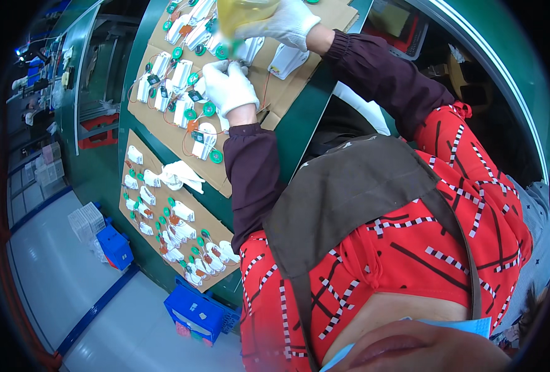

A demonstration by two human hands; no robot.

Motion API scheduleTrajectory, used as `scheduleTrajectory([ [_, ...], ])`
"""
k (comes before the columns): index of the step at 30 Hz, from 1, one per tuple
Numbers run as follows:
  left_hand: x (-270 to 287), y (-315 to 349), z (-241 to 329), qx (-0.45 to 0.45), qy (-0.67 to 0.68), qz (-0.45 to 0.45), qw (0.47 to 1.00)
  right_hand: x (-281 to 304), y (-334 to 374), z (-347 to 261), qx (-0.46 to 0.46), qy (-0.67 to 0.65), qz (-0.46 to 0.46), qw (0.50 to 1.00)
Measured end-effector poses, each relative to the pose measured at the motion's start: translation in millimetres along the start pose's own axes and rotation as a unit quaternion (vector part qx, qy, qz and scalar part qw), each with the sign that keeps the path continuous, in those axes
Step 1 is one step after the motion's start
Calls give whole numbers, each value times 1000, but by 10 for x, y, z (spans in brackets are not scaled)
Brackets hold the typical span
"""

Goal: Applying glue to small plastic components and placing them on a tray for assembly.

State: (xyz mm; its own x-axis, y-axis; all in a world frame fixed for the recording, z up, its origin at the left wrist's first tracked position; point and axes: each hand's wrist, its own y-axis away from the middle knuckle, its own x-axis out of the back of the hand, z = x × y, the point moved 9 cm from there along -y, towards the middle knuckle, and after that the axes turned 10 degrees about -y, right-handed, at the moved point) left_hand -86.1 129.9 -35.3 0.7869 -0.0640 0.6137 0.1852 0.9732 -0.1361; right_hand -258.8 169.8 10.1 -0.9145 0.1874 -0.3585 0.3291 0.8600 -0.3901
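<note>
My right hand (287, 25), in a white knit glove, is closed round a yellow see-through bottle-like object (244, 13), blurred and cut off by the top edge. Just below it my left hand (230, 88), also gloved, has its fingers drawn together over the cardboard sheet (163, 121). What its fingertips pinch, if anything, is hidden. Around it lie rows of white plastic housings (180, 75) with green discs (216, 156), thin red wires and small dark boards (195, 95). Right of my left hand rests a larger white housing (287, 61).
A second cardboard sheet (157, 217) carries more housings and discs, with a crumpled white glove or cloth (180, 175) at its far edge. Both sheets lie on a green tabletop (213, 208). Blue bins (194, 310) stand on the floor beyond the left edge. A red tray (399, 31) sits at upper right.
</note>
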Motion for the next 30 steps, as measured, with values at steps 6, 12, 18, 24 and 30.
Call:
scheduleTrajectory([
  [6, -2, -5, 2, 7, 1, -7, 1000, -32, -8, -58, 5, 19, -22, 1000],
  [12, 25, 24, 47, 27, 9, -6, 1000, -26, 31, -76, -10, -6, -28, 1000],
  [18, 20, 32, 92, 24, -4, -9, 1000, 13, 69, -208, 17, -65, -6, 998],
  [24, 39, 48, 80, 33, 14, -10, 999, 88, 161, -198, -1, -74, 31, 997],
  [30, 12, 53, 83, 17, 10, -9, 1000, 160, 220, -142, 4, 0, 20, 1000],
])
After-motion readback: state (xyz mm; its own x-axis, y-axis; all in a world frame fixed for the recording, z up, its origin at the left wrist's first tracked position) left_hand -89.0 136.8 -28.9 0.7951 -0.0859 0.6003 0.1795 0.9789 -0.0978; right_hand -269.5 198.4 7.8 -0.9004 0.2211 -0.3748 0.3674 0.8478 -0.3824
